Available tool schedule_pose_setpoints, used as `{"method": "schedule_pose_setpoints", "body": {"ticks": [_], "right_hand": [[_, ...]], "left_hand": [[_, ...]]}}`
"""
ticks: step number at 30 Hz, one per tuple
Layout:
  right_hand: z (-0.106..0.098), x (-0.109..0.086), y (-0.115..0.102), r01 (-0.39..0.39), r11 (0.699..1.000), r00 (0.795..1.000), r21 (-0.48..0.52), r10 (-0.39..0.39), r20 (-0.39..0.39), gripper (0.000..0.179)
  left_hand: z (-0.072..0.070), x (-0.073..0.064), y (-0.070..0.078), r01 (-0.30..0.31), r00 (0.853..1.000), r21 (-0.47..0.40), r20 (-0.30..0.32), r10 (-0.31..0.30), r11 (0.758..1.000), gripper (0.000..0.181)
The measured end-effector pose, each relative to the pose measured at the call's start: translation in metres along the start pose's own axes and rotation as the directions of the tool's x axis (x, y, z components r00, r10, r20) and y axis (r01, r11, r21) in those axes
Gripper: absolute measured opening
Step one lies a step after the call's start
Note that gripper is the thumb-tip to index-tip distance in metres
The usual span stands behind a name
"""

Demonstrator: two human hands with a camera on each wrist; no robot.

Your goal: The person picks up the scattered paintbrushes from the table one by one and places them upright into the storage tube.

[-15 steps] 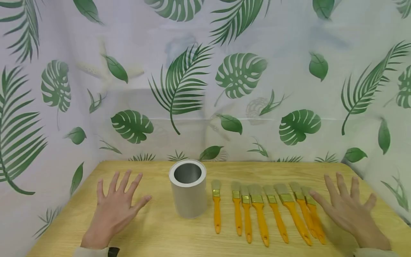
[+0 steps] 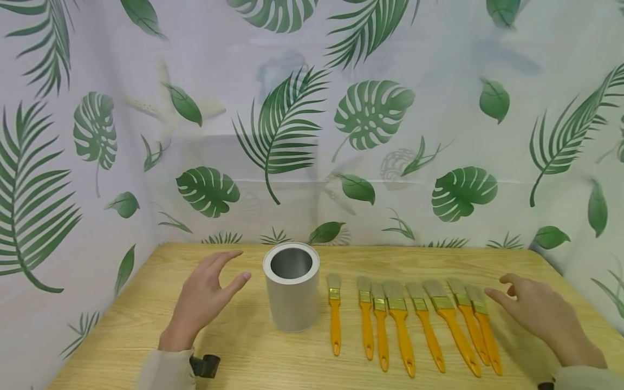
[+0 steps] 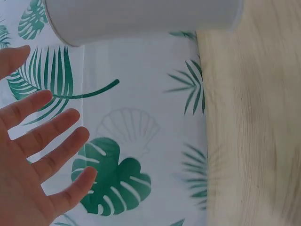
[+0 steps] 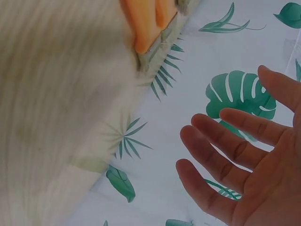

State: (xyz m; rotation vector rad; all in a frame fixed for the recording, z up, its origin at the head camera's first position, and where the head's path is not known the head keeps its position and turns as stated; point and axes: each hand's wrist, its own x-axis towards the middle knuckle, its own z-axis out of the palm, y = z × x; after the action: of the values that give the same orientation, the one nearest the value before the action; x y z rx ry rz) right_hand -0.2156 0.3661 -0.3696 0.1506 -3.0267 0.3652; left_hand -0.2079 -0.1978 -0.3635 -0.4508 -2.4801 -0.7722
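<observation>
A white, open-topped can (image 2: 292, 303) stands upright on the table, its grey inside showing. My left hand (image 2: 202, 298) is raised just left of it, thumb and fingers spread apart in a C shape with nothing between them. In the left wrist view the can (image 3: 141, 19) fills the top, beyond the relaxed fingers (image 3: 51, 136). Right of the can lie several paintbrushes (image 2: 400, 336) with orange handles and pale bristles. My right hand (image 2: 543, 311) hovers beside the rightmost paintbrush (image 2: 489, 336), fingers loosely bent and empty. The right wrist view shows its fingers (image 4: 225, 150) apart.
The wooden table (image 2: 244, 357) ends at the back against a white curtain (image 2: 302, 216) printed with green leaves, which also runs along both sides. One paintbrush (image 2: 335, 325) lies apart, nearest the can; the others lie close together in a row.
My left hand has turned from palm-down and moved right, toward the can. The right hand has turned too, its fingers now bent instead of spread. The head view has shifted slightly.
</observation>
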Motion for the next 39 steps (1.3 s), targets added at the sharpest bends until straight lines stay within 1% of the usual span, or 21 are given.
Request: {"method": "schedule_pose_setpoints", "body": {"ticks": [2,4,6,9,13,16,21,25,27,29,31,34,37,39], "right_hand": [[-0.002,0.001,-0.002,-0.003,1.000,1.000,-0.003,0.003,0.003,0.068],[-0.003,0.001,-0.003,-0.005,1.000,1.000,-0.003,0.005,0.008,0.069],[-0.004,0.001,-0.004,-0.006,1.000,1.000,0.000,0.006,0.003,0.068],[-0.003,0.001,-0.004,-0.019,1.000,1.000,0.015,0.019,0.004,0.069],[-0.003,0.000,-0.002,-0.034,0.999,0.999,0.039,0.033,0.016,0.068],[-0.003,0.000,0.000,-0.031,0.998,0.999,0.061,0.030,0.029,0.067],[-0.003,0.002,0.003,-0.001,0.993,0.999,0.120,-0.005,0.044,0.060],[-0.004,0.006,0.003,0.021,0.986,0.998,0.165,-0.031,0.057,0.053],[-0.005,0.009,0.002,0.006,0.982,0.997,0.188,-0.022,0.080,0.051],[-0.005,0.011,0.002,-0.026,0.975,0.993,0.219,0.001,0.115,0.053],[-0.004,0.013,0.002,-0.078,0.961,0.986,0.267,0.035,0.161,0.056],[-0.001,0.016,0.003,-0.167,0.924,0.968,0.345,0.087,0.236,0.061],[0.004,0.018,0.005,-0.246,0.877,0.945,0.413,0.122,0.305,0.065],[0.007,0.019,0.006,-0.299,0.843,0.928,0.447,0.147,0.343,0.066]], "left_hand": [[0.005,0.004,0.002,0.018,1.000,-0.068,0.018,-0.017,0.998,0.049],[0.010,0.009,0.004,0.025,0.999,-0.125,0.033,-0.021,0.992,0.051],[0.016,0.014,0.006,0.015,0.999,-0.172,0.040,-0.008,0.985,0.051],[0.026,0.021,0.009,-0.016,0.999,-0.227,0.038,0.025,0.974,0.050],[0.035,0.023,0.014,-0.056,0.997,-0.256,0.034,0.067,0.965,0.050],[0.039,0.022,0.015,-0.068,0.996,-0.258,0.037,0.081,0.964,0.051],[0.040,0.017,0.013,-0.032,0.997,-0.264,0.059,0.050,0.964,0.049],[0.039,0.015,0.011,0.009,0.996,-0.294,0.089,0.017,0.956,0.047],[0.038,0.014,0.011,0.028,0.995,-0.312,0.096,0.002,0.950,0.047],[0.038,0.014,0.011,0.052,0.994,-0.329,0.103,-0.019,0.943,0.047],[0.038,0.014,0.011,0.074,0.993,-0.346,0.114,-0.036,0.935,0.048],[0.039,0.014,0.010,0.106,0.989,-0.363,0.134,-0.061,0.926,0.048],[0.040,0.013,0.010,0.138,0.985,-0.377,0.149,-0.087,0.916,0.047],[0.041,0.013,0.009,0.161,0.981,-0.401,0.162,-0.103,0.902,0.046]]}}
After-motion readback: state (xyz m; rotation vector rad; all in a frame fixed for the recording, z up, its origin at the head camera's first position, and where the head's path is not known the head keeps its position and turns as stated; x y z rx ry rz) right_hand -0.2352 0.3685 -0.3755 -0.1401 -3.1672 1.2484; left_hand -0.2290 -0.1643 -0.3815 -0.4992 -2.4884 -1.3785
